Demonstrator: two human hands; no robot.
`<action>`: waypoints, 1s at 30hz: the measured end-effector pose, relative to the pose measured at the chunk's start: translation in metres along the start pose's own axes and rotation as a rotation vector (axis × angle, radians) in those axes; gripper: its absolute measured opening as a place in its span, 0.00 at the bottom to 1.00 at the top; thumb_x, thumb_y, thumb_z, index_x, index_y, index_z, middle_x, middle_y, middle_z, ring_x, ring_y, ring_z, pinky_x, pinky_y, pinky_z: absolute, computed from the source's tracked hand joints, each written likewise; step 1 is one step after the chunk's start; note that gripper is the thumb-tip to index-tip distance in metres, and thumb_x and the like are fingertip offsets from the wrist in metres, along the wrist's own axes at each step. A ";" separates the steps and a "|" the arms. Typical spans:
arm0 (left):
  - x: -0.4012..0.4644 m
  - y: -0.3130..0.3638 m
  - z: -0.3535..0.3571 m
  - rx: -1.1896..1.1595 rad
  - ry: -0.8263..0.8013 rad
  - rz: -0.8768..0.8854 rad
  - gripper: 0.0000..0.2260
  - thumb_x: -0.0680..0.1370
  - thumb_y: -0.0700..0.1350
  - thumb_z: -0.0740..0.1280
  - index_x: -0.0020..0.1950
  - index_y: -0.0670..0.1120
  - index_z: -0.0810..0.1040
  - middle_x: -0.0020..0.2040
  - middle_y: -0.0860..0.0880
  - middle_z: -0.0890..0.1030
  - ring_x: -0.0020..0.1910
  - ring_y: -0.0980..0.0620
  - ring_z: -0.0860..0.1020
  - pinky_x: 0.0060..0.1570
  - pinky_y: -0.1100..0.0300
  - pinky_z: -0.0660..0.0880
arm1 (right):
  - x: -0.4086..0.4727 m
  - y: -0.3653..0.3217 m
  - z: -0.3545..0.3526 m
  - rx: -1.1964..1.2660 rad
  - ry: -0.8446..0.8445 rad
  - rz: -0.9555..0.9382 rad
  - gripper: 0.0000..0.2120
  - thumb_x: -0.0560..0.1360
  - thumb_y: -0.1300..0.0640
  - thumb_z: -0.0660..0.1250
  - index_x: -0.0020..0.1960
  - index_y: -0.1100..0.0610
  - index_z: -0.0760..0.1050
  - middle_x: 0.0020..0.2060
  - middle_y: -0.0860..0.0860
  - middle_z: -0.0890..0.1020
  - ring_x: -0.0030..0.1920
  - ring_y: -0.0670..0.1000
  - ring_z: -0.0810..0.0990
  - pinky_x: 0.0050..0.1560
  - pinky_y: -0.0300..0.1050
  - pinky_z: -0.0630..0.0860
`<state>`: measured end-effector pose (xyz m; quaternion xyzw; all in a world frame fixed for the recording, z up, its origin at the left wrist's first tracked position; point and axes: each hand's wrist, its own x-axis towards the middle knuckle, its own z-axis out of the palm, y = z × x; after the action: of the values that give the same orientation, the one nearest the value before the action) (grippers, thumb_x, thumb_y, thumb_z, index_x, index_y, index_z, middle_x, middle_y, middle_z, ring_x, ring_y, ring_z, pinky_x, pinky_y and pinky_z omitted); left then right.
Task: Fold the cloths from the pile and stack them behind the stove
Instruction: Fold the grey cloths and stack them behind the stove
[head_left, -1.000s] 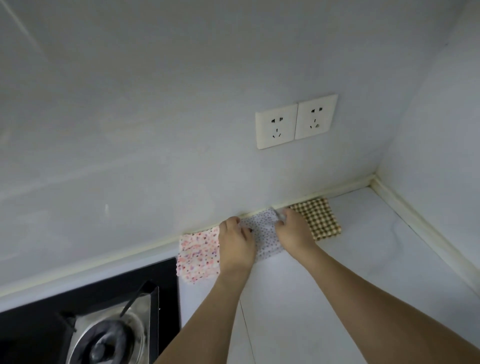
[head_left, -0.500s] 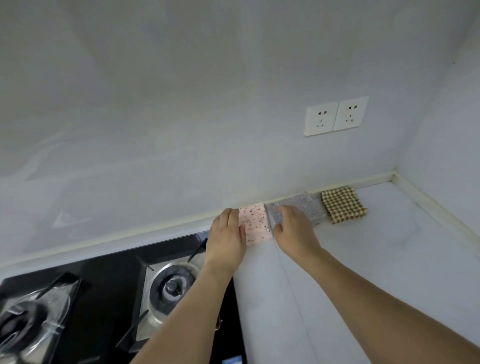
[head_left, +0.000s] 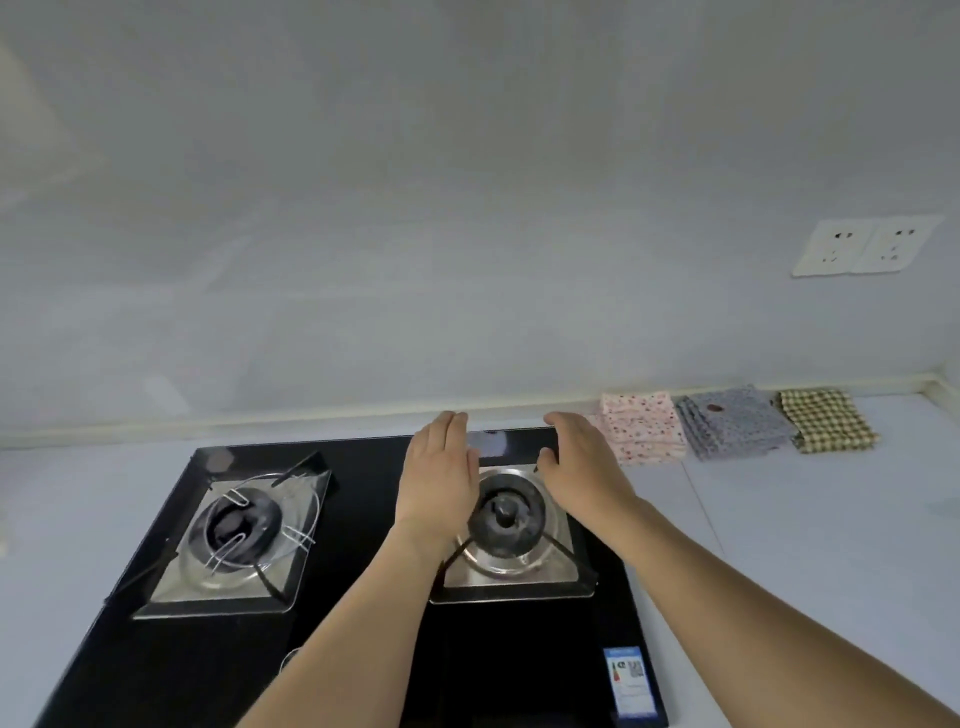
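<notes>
A double wall socket (head_left: 866, 246) is set in the pale grey wall (head_left: 415, 208), the landmark here. Below the wall, a cream skirting strip (head_left: 260, 422) runs along the joint with the white tabletop (head_left: 805, 545), and turns forward at the right corner, below and to the right of the socket. A thin seam (head_left: 701, 509) crosses the tabletop, running forward from the wall below and to the left of the socket. At the far left edge, well away from the socket, a pale, blurred object (head_left: 2, 530) sits on the tabletop; what it is cannot be told.
</notes>
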<state>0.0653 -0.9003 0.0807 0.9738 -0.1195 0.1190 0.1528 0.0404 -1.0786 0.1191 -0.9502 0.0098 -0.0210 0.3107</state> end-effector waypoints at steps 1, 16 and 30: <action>-0.003 -0.013 -0.005 0.009 0.016 -0.021 0.20 0.82 0.47 0.58 0.73 0.42 0.66 0.71 0.44 0.69 0.71 0.46 0.66 0.72 0.52 0.62 | 0.002 -0.010 0.006 0.000 -0.018 -0.022 0.23 0.79 0.58 0.60 0.73 0.57 0.63 0.71 0.52 0.67 0.71 0.51 0.66 0.70 0.43 0.62; -0.082 -0.257 -0.082 -0.009 -0.034 -0.107 0.21 0.83 0.48 0.54 0.75 0.43 0.62 0.74 0.47 0.65 0.73 0.48 0.62 0.73 0.55 0.58 | -0.007 -0.225 0.169 0.016 -0.148 -0.081 0.22 0.79 0.58 0.61 0.72 0.57 0.64 0.68 0.51 0.70 0.68 0.51 0.69 0.68 0.46 0.67; -0.163 -0.450 -0.146 0.007 -0.049 -0.314 0.20 0.83 0.49 0.54 0.76 0.48 0.61 0.74 0.50 0.64 0.73 0.49 0.63 0.72 0.56 0.59 | -0.012 -0.376 0.303 0.021 -0.302 -0.181 0.22 0.79 0.56 0.62 0.72 0.53 0.65 0.69 0.50 0.70 0.66 0.50 0.73 0.66 0.47 0.70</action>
<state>0.0046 -0.4045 0.0511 0.9836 0.0307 0.0701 0.1634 0.0447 -0.5965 0.0967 -0.9364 -0.1226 0.0939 0.3152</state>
